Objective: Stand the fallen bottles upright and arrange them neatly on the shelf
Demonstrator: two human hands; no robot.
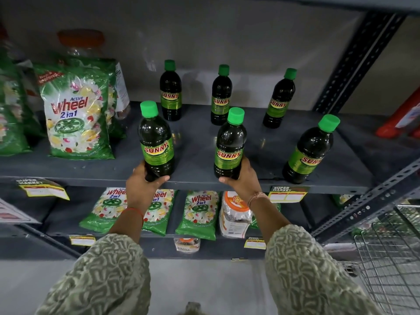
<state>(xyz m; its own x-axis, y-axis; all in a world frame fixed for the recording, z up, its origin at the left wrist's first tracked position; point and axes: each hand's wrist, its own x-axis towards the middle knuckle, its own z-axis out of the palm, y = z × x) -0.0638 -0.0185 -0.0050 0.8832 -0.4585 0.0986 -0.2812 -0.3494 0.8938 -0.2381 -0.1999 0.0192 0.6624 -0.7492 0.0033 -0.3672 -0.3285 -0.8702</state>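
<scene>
Left hand (143,180): fingers wrapped round the base of the front-left bottle (156,142), steadying it at the shelf (91,171) edge.
Right hand (241,178): clasps the front-middle bottle (230,145), apparently aligning the row.
Others: upright behind and to the right.

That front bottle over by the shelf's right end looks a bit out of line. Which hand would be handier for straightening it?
Probably the right hand. It grips the middle front bottle, next to the right-end bottle. The left hand holds the left front bottle and would have to cross over.
</scene>
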